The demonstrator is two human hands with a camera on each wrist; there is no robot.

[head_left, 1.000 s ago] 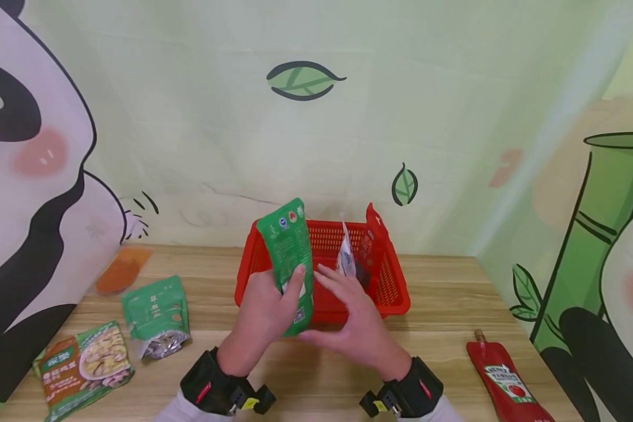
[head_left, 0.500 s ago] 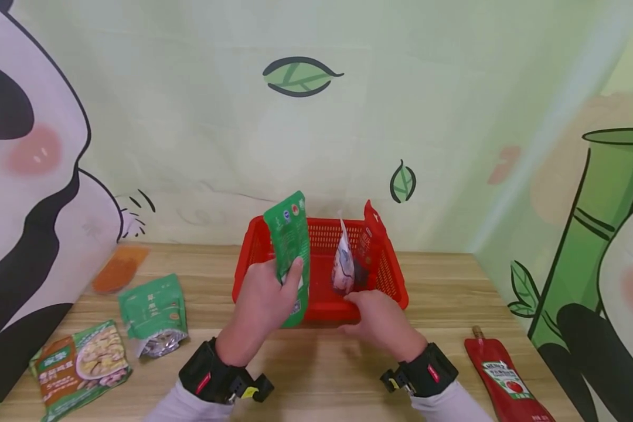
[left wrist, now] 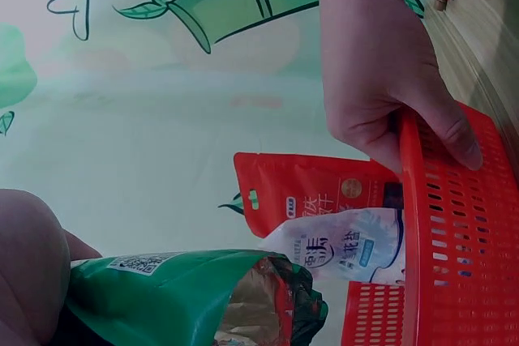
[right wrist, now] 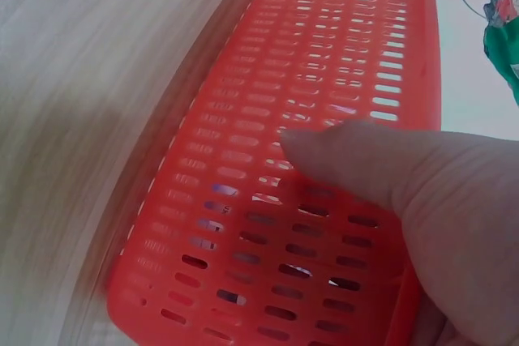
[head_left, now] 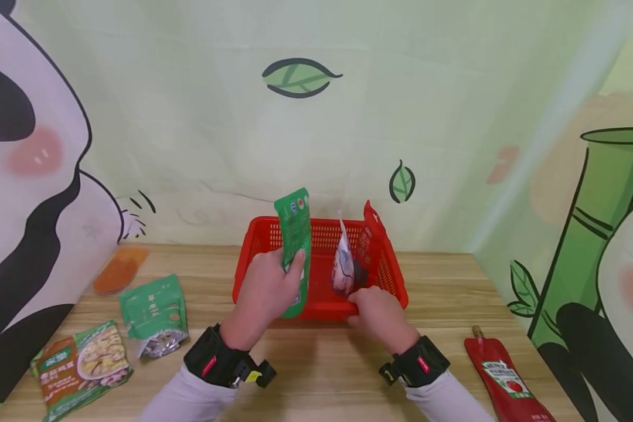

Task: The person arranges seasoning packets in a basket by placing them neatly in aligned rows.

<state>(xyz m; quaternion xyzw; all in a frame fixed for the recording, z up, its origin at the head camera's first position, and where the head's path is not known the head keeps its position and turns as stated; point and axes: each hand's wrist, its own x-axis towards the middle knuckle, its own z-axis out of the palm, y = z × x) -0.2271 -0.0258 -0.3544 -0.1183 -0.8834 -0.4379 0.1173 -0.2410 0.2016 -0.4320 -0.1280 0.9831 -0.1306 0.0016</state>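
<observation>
A green pouch (head_left: 296,225) stands nearly upright in my left hand (head_left: 266,287), thumb across its near face, over the left part of the red basket (head_left: 258,234). In the left wrist view the green pouch (left wrist: 162,297) shows a QR code and a clear window at its end. My right hand (head_left: 380,316) grips the basket's front rim, thumb outside against the perforated wall (right wrist: 268,87) and fingers hidden over the inner side. Inside the basket, on the right, a white packet (head_left: 343,264) leans beside a red pouch (head_left: 370,243).
Left on the wooden table lie a green pouch with a silver bottom (head_left: 155,316), a green-and-brown food packet (head_left: 84,372) and an orange-brown packet (head_left: 121,269). A red spouted ketchup pouch (head_left: 506,375) lies at right. A printed cloth backdrop (head_left: 216,146) rises behind the basket.
My right hand has left the green pouch's side and moved right and down onto the basket's front rim. The left hand has shifted the pouch slightly right and up.
</observation>
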